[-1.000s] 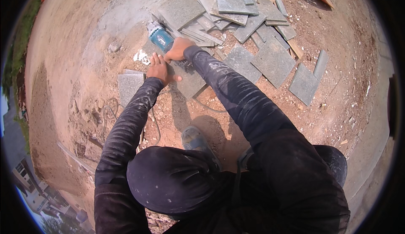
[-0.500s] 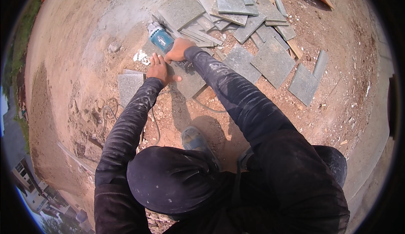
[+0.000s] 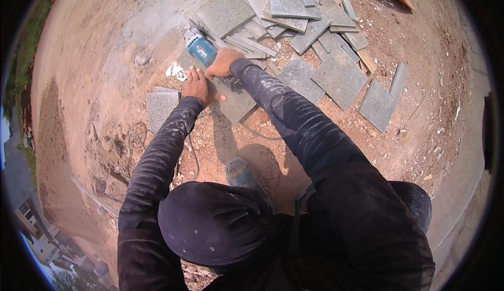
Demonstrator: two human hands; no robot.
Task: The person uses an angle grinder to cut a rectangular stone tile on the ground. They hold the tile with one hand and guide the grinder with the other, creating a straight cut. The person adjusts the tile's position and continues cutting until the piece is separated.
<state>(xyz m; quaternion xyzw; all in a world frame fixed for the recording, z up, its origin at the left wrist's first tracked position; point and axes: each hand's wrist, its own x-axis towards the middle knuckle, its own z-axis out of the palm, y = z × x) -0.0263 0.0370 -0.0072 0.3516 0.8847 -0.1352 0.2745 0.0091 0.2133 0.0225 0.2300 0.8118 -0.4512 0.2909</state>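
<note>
My right hand point(image 3: 224, 62) wraps around the blue tool point(image 3: 201, 48). My left hand point(image 3: 197, 86) rests, thumb out wide, on a gray tile point(image 3: 237, 102). More tiles point(image 3: 294, 2) lie piled ahead.

A teal, silver-headed power tool point(image 3: 200, 48) slants over a dusty grey slab point(image 3: 236, 103) lying flat.

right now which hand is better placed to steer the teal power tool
Probably the right hand: it is wrapped around the rear of the teal power tool. The left hand rests beside it, thumb spread over the gray slab, and does not appear to grip the tool.
</note>
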